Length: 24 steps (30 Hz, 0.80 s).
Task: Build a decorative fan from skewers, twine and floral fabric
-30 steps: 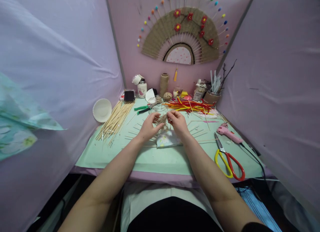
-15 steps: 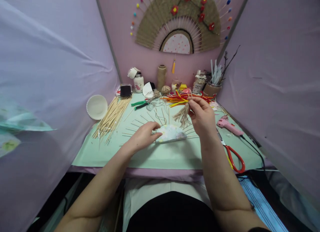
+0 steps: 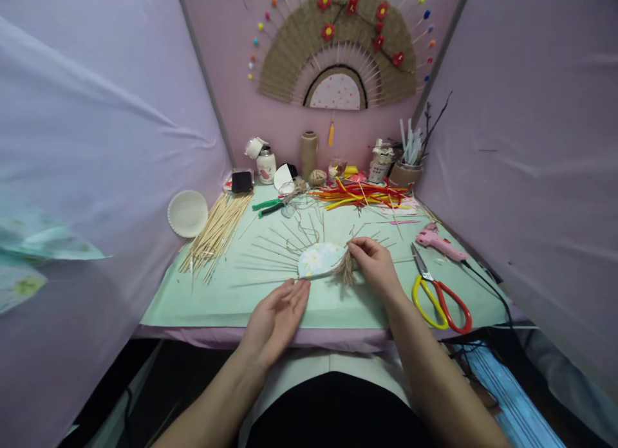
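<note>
On the pale green table lies a half-round piece with floral cloth (image 3: 316, 259), thin sticks (image 3: 268, 247) fanning out from it. My right hand (image 3: 379, 268) pinches a frayed twine tassel (image 3: 346, 269) by its top, at the right end of the cloth piece; the tassel's strands hang downward. My left hand (image 3: 276, 316) is turned palm up below the lower left edge of the piece, its fingers stretched out and nothing in them. A loose curl of twine (image 3: 305, 232) lies over the upper sticks.
Scissors (image 3: 427, 287) with red and yellow handles and a pink glue gun (image 3: 440, 242) lie at the right. Bamboo sticks (image 3: 219, 226) and green-handled pliers (image 3: 268, 206) are at the left. Red and yellow craft stems (image 3: 362, 194) lie behind. A finished fan (image 3: 290, 62) hangs on the wall.
My right hand has lowered the tassel to the right end of the cloth piece. My left hand has drawn back toward me and turned palm up.
</note>
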{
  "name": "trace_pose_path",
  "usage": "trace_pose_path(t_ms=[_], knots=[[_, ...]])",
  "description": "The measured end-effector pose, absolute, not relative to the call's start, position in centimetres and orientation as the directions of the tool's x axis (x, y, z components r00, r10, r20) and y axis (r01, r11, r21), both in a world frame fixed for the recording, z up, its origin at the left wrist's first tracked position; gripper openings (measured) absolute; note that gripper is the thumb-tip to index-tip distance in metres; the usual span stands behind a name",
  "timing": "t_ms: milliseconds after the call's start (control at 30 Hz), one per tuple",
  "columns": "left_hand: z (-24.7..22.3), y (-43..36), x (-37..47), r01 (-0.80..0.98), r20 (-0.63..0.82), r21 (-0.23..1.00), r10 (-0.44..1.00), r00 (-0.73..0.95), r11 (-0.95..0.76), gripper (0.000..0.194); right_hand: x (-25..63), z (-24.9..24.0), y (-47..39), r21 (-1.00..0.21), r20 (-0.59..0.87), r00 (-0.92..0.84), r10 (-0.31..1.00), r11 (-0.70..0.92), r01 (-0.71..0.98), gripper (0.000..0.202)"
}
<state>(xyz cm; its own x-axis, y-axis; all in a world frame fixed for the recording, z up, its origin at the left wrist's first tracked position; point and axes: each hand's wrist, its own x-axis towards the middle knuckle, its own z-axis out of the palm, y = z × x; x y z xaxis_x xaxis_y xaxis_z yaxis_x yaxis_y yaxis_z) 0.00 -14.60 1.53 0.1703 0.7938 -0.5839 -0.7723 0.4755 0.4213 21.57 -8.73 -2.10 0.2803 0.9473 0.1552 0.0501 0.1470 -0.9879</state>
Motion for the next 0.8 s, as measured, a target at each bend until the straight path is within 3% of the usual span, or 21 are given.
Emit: trace_pose_path(t_ms=[133, 333, 500, 600, 700, 800], knots=[[0.8, -12.4, 0.5, -0.785, -0.553, 0.408, 0.81, 0.195, 0.467, 0.025, 21.5, -2.3, -8.8, -0.992, 0.121, 0.237, 0.964, 0.111, 0.054, 0.026], [0.9, -8.6, 0.8, -0.599, -0.551, 0.431, 0.723, 0.417, 0.675, 0.008, 21.8, -2.9, -8.5, -0.992, 0.124, 0.264, 0.957, 0.115, 0.05, 0.027], [0.7, -5.3, 1.1, -0.31, -0.639, 0.489, 0.576, 0.51, 0.816, 0.037, 21.8, -2.2, -8.6, -0.99, 0.134, 0.245, 0.96, 0.12, 0.071, 0.026], [0.2, -4.1, 1.9, -0.179, -0.643, 0.595, 0.597, 0.48, 0.784, 0.044, 21.9, -1.5, -8.9, -0.986, 0.164, 0.24, 0.957, 0.149, 0.081, 0.025], [-0.3, -4.1, 2.9, -0.198, -0.576, 0.684, 0.686, 0.444, 0.702, 0.036, 21.9, -0.8, -9.4, -0.977, 0.214, 0.291, 0.932, 0.2, 0.077, 0.025], [-0.3, -5.0, 3.7, -0.335, -0.485, 0.71, 0.775, 0.405, 0.619, 0.03, 21.7, -0.3, -10.1, -0.953, 0.298, 0.446, 0.844, 0.294, 0.079, 0.024]])
